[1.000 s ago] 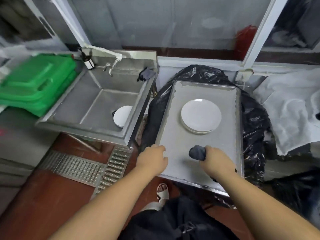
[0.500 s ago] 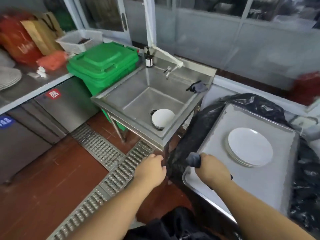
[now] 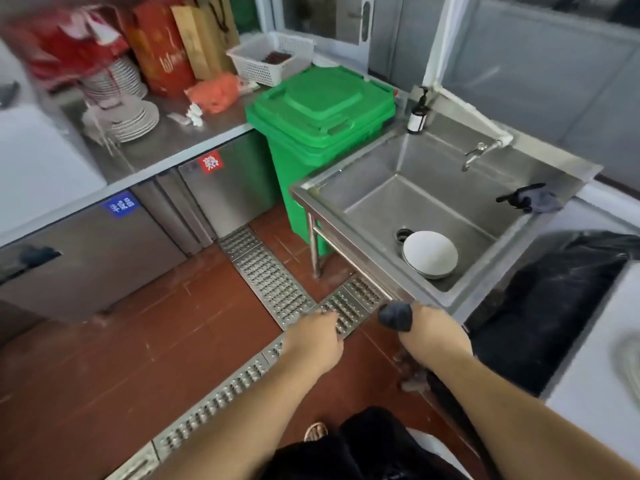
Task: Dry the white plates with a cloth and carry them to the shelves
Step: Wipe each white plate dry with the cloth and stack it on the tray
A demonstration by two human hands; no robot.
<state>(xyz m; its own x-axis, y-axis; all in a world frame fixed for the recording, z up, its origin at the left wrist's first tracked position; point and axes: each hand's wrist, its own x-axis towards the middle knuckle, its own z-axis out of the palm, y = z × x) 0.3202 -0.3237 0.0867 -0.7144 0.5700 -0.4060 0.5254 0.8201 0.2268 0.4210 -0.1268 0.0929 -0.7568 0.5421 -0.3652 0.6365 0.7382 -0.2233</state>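
A small stack of white plates (image 3: 430, 254) lies in the steel sink (image 3: 377, 199), ahead of both hands. The right hand (image 3: 433, 332) grips a dark cloth (image 3: 394, 316). The left hand (image 3: 313, 336) hangs over the floor with fingers curled, holding nothing.

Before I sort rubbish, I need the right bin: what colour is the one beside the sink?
Green bin, lid and body; head view.

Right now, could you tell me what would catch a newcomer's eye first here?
The bright green wheeled bin stands between the steel counter and the sink. White plates sit stacked in the sink basin by the drain. In front, the right hand grips a dark cloth.
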